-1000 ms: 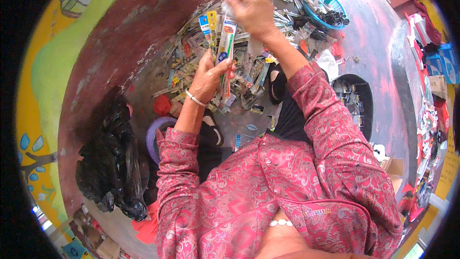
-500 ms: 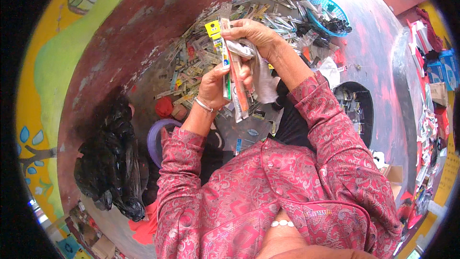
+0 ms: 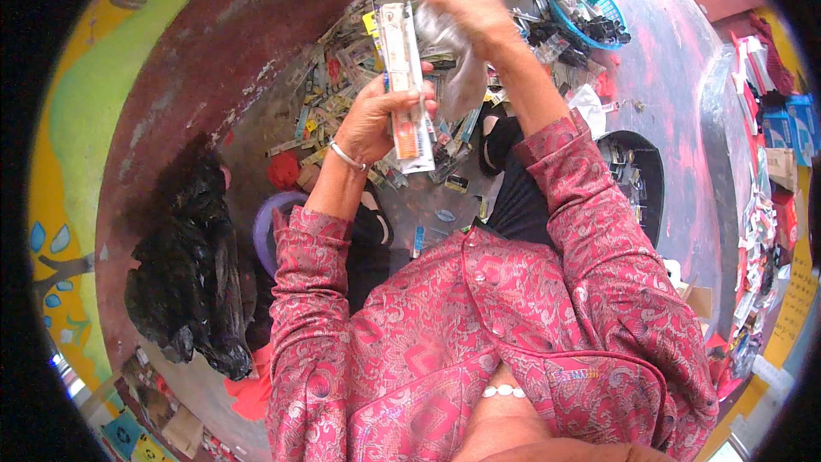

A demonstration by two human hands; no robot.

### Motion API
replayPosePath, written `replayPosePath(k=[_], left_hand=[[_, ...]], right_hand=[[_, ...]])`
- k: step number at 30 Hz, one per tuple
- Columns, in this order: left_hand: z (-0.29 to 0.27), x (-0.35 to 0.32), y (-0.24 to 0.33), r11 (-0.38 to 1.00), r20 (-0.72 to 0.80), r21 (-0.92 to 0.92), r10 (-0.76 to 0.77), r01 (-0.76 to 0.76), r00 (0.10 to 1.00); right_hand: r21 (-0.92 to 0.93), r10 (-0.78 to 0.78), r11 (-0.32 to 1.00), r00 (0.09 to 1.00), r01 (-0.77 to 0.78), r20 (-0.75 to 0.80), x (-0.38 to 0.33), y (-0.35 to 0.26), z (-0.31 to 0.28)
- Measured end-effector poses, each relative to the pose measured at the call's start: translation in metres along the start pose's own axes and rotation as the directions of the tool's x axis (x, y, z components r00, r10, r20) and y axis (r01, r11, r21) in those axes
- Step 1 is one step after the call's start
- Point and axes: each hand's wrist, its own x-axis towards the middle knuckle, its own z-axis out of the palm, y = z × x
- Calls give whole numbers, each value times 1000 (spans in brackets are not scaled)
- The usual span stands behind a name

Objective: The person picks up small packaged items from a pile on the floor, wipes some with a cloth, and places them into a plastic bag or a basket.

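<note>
My left hand (image 3: 369,122) is closed round a long, slim flat packet (image 3: 398,47), pale at the top and orange toward its lower end. The thumb lies across its front, and a yellow tag shows behind its upper left edge. To the right of the packet, my right hand (image 3: 475,13) is blurred by motion. A greyish-white cloth (image 3: 464,77) hangs from its fingers, apart from the packet. Beneath both hands, a heap of similar slim packets (image 3: 342,77) spreads over the floor.
A blue plastic basket (image 3: 620,0) with dark scraps stands at the far right. Nearer are a black tub (image 3: 654,197) holding packets and a white crumpled piece (image 3: 588,109). To the left lie a black plastic bag (image 3: 184,265), a purple ring-shaped rim (image 3: 265,231) and a red ball-like bundle (image 3: 283,171).
My right hand has come off the packet and moved up and right with the cloth. In my left hand the packet has turned, its pale face now showing.
</note>
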Motion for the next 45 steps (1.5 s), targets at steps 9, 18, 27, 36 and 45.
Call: replayPosePath(k=[9,18,27,36,45], left_hand=[[1,-7,-5,981,167,-146,-106,131,980],[-24,-9,23,935,-11,-281,224,-218,975],[-51,-1,27,902,-409,-303,167,-307,897],[-46,10,23,896,-251,-380,139,-230,958],[-68,61,-11,977,-386,-201,-11,-73,922]], right_hand=[[-371,-753,607,658,703,13,-25,-21,39],[820,94,551,965,153,-243,42,20,-40],[855,-130,519,987,-16,98,42,-1,7],[-138,14,990,983,11,181,81,87,64],[-186,37,979,840,77,542,98,252,106]])
